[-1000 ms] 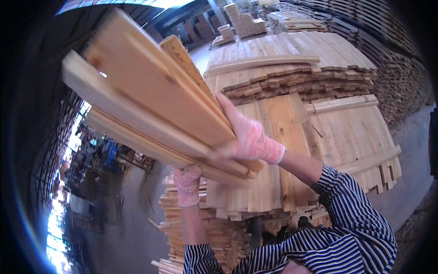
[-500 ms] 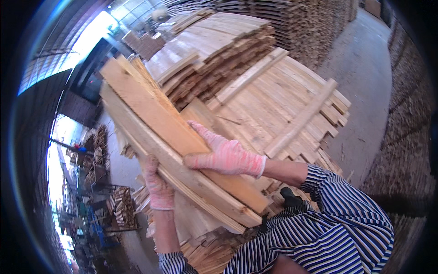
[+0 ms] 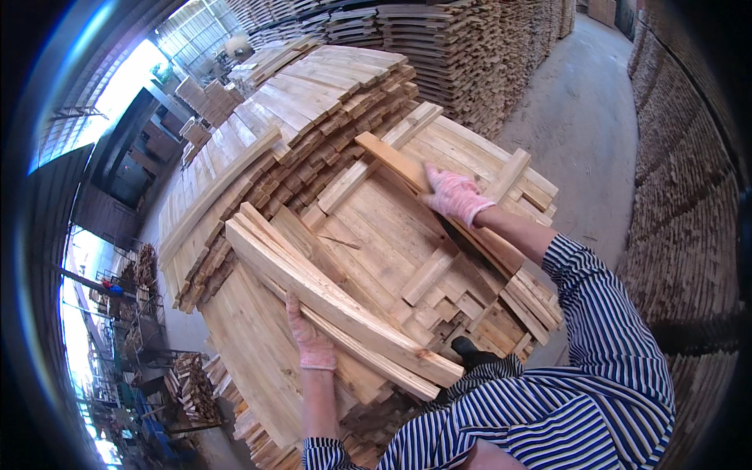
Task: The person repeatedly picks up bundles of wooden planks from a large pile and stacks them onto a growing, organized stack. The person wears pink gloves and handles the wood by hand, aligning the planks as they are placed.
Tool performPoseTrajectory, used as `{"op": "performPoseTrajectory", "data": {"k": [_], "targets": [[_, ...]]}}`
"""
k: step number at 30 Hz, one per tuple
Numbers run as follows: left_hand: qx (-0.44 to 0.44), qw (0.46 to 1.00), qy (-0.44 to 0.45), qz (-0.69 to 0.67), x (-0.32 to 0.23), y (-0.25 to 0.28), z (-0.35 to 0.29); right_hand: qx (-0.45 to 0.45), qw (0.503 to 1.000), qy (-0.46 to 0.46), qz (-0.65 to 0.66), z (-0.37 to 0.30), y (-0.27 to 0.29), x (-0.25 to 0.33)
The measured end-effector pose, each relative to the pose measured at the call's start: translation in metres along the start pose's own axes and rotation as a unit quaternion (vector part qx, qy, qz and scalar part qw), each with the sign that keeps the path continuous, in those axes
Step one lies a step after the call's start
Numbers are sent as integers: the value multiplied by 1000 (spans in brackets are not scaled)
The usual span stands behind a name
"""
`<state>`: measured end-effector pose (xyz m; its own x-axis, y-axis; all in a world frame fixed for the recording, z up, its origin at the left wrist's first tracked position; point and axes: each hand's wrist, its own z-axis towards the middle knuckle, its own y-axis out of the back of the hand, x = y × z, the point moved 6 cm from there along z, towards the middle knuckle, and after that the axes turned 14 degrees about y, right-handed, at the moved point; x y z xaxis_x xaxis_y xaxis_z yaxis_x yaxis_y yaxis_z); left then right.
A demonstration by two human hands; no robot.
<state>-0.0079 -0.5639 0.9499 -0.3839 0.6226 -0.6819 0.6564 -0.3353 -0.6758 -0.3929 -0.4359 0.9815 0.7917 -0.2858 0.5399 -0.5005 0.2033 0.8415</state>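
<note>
My left hand (image 3: 312, 341), in a pink-and-white knitted glove, is closed against the outer edge of a few pale wooden boards (image 3: 337, 301), which lean together on the near left side of a timber stack. To the right, my right hand (image 3: 456, 196), gloved the same way, grips an orange-tinted wooden board (image 3: 395, 162) from above. That board lies slanted over the layer of planks (image 3: 376, 211), crossing the cross strips, and its near part goes down past my forearm. My right fingers are partly hidden behind the board.
Behind rises a higher stack of planks (image 3: 305, 94) with a loose strip (image 3: 223, 192) on it. Tall timber piles stand at the back (image 3: 478, 70) and along the right (image 3: 681, 196). A concrete aisle (image 3: 572, 117) runs between. Wood scraps (image 3: 192, 388) lie lower left.
My right hand has moved right, taking the orange-tinted board off the bundle and over the planks. My left hand keeps the other boards, now lower. The view has shifted.
</note>
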Motion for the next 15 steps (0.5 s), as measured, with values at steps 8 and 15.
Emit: {"op": "performPoseTrajectory", "data": {"k": [8,15], "targets": [[8,999,43,-30,1,33,-1,-12,999,-26,-15,-5,-4,15],[4,998,51,-48,5,27,-1,39,999,20,3,-9,-53,100]]}}
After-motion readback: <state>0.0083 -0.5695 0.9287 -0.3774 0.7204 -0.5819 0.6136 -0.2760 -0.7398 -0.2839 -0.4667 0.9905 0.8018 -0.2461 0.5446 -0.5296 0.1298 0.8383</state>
